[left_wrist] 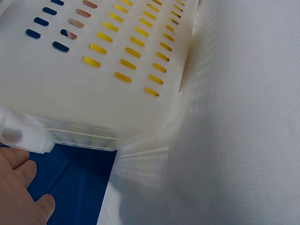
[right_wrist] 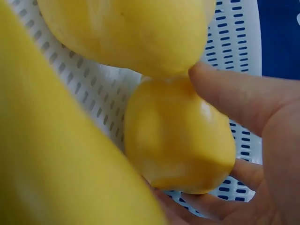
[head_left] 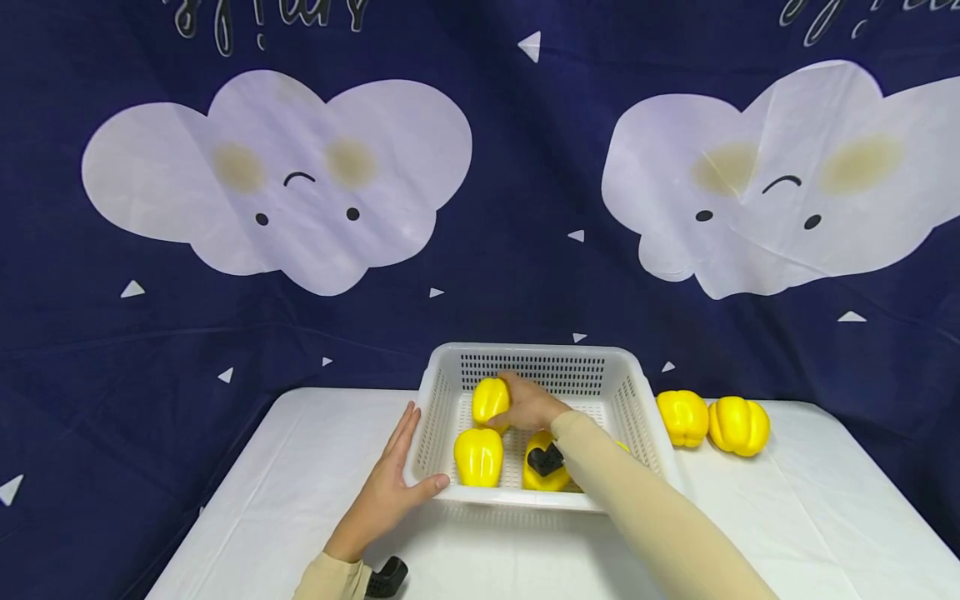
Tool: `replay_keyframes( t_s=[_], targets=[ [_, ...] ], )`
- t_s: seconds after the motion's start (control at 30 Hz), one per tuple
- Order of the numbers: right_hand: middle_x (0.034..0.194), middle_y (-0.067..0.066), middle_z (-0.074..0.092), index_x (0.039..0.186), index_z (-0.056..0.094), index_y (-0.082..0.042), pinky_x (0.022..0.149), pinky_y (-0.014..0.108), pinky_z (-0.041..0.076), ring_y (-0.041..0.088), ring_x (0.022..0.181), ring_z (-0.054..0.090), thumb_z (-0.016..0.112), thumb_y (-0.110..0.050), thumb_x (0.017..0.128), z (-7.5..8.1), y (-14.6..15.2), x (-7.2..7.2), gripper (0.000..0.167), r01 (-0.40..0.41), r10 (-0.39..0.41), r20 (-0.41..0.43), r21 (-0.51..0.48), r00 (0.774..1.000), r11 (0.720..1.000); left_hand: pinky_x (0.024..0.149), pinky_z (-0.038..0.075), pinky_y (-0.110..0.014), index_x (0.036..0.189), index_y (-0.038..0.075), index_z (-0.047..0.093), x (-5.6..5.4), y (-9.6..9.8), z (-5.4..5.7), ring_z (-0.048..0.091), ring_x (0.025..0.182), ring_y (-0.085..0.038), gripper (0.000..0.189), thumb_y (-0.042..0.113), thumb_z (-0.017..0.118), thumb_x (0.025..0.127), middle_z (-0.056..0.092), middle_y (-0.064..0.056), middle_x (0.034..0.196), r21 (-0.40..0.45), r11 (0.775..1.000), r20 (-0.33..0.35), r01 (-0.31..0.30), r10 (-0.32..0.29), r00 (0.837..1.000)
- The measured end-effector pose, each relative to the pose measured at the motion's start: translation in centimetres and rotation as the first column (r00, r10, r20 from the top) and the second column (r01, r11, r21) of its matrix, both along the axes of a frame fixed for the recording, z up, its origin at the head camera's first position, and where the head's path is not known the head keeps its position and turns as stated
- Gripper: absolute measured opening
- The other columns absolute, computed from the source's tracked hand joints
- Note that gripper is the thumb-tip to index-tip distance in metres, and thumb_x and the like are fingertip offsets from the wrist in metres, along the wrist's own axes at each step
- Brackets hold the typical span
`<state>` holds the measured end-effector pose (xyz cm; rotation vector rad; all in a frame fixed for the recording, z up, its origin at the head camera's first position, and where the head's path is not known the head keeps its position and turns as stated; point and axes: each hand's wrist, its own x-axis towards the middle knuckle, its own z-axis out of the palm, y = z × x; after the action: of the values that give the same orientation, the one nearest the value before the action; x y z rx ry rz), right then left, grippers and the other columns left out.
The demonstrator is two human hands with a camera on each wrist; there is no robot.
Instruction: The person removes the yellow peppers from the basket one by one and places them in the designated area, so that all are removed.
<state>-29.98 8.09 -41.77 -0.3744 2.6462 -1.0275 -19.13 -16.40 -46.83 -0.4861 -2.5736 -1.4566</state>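
Observation:
A white perforated plastic basket holds several yellow bell peppers. My right hand reaches inside and grips the left rear bell pepper; in the right wrist view, thumb and fingers lie around this pepper. Just in front of it is another bell pepper. A third bell pepper sits below my right wrist, and a sliver of one more shows behind the sleeve. At the basket's left front corner my left hand rests with straight fingers along the outside, its thumb at the rim.
Two more yellow bell peppers stand side by side on the white tablecloth, right of the basket. Behind the table hangs a dark blue cloth with cloud prints. Black wrist mounts sit on both wrists.

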Motion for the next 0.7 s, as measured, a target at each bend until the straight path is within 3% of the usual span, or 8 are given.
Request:
replay_keyframes(
  t_s=[0.7],
  targets=[
    [0.141,0.018,0.054,0.155,0.034,-0.008,0.109,0.049,0.042,0.033,0.127,0.053,0.088,-0.025,0.079,-0.53,-0.53,-0.54,0.095,0.002,-0.002,-0.021,0.027,1.000,1.000,0.113,0.018,-0.069,0.161,0.007,0.016,-0.01,0.00,-0.10,0.010,0.152,-0.040,0.104,0.037,0.079,0.084,0.005,-0.007,0.169,0.001,1.000,0.002,0.002,-0.002,1.000]
  ],
)
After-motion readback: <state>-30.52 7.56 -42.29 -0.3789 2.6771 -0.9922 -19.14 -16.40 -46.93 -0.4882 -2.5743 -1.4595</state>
